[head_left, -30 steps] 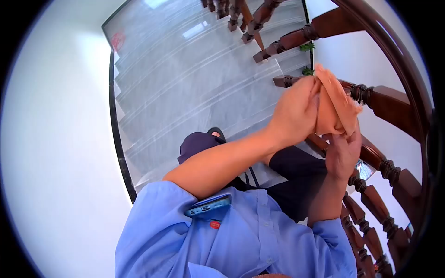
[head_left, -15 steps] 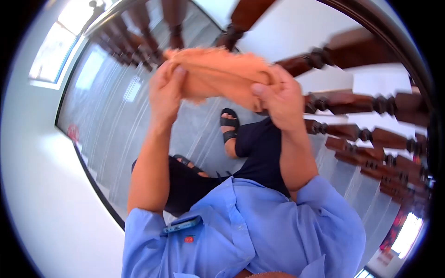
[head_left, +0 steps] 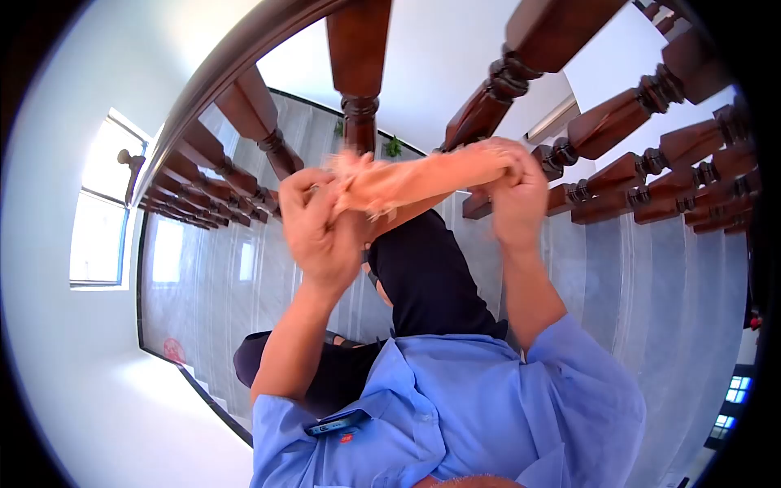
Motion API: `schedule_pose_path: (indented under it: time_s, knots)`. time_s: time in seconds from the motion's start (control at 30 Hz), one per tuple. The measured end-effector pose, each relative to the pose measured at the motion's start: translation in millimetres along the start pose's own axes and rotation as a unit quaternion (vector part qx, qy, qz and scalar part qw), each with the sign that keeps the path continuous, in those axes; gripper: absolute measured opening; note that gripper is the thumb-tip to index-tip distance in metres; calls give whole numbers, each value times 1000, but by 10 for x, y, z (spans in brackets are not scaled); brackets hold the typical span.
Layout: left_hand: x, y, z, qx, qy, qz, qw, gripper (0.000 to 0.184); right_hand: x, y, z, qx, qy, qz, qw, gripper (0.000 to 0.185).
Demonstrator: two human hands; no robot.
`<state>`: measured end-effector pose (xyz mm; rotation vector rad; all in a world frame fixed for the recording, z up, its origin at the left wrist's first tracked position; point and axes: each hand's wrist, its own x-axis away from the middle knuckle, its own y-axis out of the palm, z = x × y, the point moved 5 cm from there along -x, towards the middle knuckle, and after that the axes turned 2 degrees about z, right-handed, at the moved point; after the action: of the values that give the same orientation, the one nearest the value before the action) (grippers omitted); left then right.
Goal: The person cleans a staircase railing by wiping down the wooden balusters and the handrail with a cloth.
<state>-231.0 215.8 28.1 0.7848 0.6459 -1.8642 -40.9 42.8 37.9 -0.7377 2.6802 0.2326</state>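
Observation:
An orange cloth (head_left: 431, 180) with frayed edges stretches between my two hands in front of the stair railing. My left hand (head_left: 321, 232) grips its left end, the fingers curled and slightly blurred. At the other end my right hand (head_left: 521, 195) is closed around a bunched part of the cloth. The cloth looks folded into a long strip, with a lower flap hanging beneath. Just behind it stands a dark wooden baluster (head_left: 480, 102); whether the cloth touches it I cannot tell.
A curved dark wooden handrail (head_left: 220, 65) runs over several turned balusters. Grey stone steps (head_left: 602, 276) lie below on both sides. A bright window (head_left: 102, 211) is at the left. A phone (head_left: 340, 423) sticks out of the blue shirt's pocket.
The view has shifted, bringing the handrail and balusters closer across the top. The cloth has gone from spread out to a narrower folded strip, and my left hand has turned.

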Motion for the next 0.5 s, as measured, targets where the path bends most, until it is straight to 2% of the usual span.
schedule_pose_path:
  time_s: [0.03,0.07,0.13,0.17,0.23,0.27,0.3,0.37,0.4,0.43,0.5]
  knots:
    - [-143,137,205,-25,16,-12,999,17,-40,-155,-111,-20,-32,58,998,11]
    - [-267,276,368,-50,32,-23,998,17,-101,-269,-188,-25,-40,60,997,11]
    - [-526,551,516,-38,49,-3,998,16,-250,-543,-397,13,-125,160,979,13]
    - [-664,677,557,-27,55,17,998,16,-369,-583,-464,8,-130,162,978,13]
    - [-958,930,603,-37,81,55,995,16,-608,-680,-673,-53,-235,211,947,19]
    - [-1067,1066,595,19,87,106,990,13,-712,-678,-754,-71,-234,205,948,23]
    - [-1146,1159,671,18,94,106,990,13,-848,-652,-798,-116,-264,201,936,28]
    - [-1297,1337,626,145,-109,84,980,15,-1098,-584,-911,-162,-296,175,925,31]
    - [-1358,1427,601,186,-112,106,970,21,-1175,-518,-960,-201,-281,165,924,31]
    - [-1381,1499,597,183,-107,107,971,21,-1266,-481,-981,-181,-277,149,932,42]
    - [-1421,1603,587,267,-140,132,944,23,-1466,-394,-1025,-229,-278,48,932,31]
